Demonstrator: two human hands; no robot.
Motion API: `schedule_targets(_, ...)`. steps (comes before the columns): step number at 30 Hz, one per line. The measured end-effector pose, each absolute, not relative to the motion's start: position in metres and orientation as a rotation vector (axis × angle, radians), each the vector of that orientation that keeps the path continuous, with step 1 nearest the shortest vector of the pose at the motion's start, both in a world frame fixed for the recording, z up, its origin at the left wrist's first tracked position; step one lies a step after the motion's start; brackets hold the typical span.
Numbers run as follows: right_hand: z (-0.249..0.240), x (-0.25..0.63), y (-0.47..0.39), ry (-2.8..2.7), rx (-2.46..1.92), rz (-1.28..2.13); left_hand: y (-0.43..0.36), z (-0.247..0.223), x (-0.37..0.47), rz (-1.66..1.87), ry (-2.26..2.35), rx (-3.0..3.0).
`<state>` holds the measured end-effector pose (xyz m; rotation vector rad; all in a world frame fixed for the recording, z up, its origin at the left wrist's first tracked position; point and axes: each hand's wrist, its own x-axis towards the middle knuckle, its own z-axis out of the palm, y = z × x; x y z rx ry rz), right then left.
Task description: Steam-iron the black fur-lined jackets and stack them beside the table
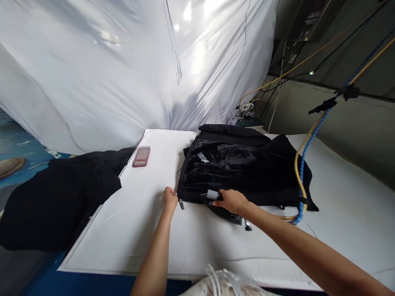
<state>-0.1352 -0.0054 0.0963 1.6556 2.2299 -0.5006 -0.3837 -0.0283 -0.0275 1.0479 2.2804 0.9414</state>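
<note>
A black garment (247,164) with a shiny plush lining lies spread on the white padded table, a small white label (203,157) on its lining. At its near left corner, my left hand (169,199) has its fingers pinched closed on the edge. Beside those fingers dangles a small dark cord end (181,204). My right hand (233,201) grips the handle of a steam iron (226,214), which rests along the garment's near edge. Another dark cord end (247,225) lies just right of the iron. The iron's soleplate is hidden.
Blue and yellow hoses (300,164) hang at the right and run down to the table. A dark red packet, blurred (141,156), lies on the table (123,230). More black cloth (61,197) drapes off the left edge. A white sheet (123,74) hangs behind.
</note>
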Motion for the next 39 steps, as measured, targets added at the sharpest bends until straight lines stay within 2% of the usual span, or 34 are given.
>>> schedule_targets(6,0.085,-0.221,0.003,2.297,1.581,-0.514,-0.045,-0.02,-0.392,1.264,2.256,1.087)
schedule_targets(12,0.081,-0.216,0.008,2.278,1.635,-0.539,-0.052,-0.014,-0.39,1.428,2.182,1.144)
schedule_targets(23,0.084,-0.026,0.009,1.916,2.115,-0.419,-0.017,0.008,-0.311,1.39,1.966,1.417)
schedule_targets(29,0.087,0.088,0.012,1.575,2.416,-0.385,-0.005,0.018,-0.236,1.053,1.971,1.713)
schedule_targets(32,0.088,0.133,0.014,1.461,2.482,-0.395,-0.002,0.015,-0.2,0.902,1.828,1.908)
schedule_targets(39,0.104,0.185,0.019,1.354,2.435,-0.462,-0.001,0.01,-0.148,0.66,1.593,2.145)
